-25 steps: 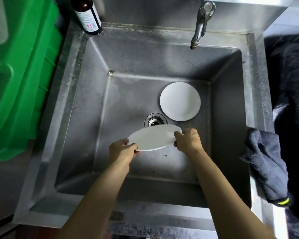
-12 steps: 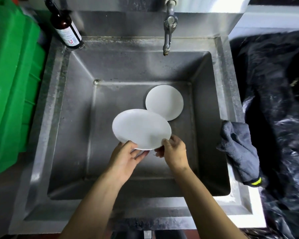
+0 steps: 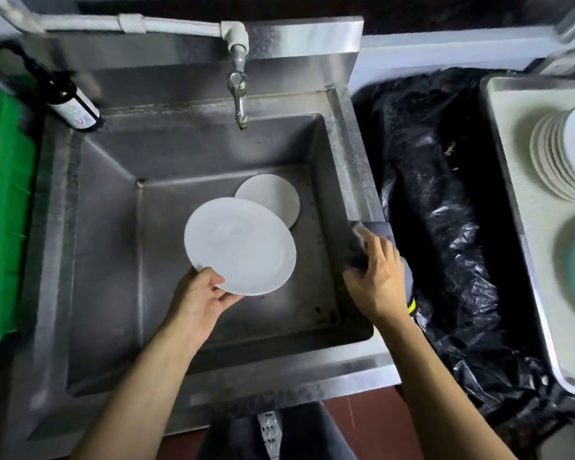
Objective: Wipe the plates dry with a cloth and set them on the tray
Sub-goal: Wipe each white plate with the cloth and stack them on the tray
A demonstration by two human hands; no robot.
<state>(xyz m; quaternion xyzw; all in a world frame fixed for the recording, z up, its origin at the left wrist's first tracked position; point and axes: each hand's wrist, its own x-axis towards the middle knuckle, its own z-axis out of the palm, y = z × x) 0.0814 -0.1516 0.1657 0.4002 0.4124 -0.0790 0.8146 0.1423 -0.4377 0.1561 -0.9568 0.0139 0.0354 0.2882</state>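
- Gripping the near rim of a white plate [image 3: 239,245], the left hand [image 3: 201,298] holds it tilted above the sink [image 3: 107,227], thumb on top.
- Behind it a second plate [image 3: 274,197] lies on the sink floor.
- Further right, the right hand [image 3: 377,277] grasps a grey cloth [image 3: 375,229] draped over the sink's edge.
- Beyond a black bag [image 3: 445,227], stacked plates [image 3: 558,154] sit on a tray [image 3: 512,104].

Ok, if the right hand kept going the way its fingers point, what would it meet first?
The right hand already touches the grey cloth draped over the sink rim; beyond it, probably that rim, though depth is unclear.
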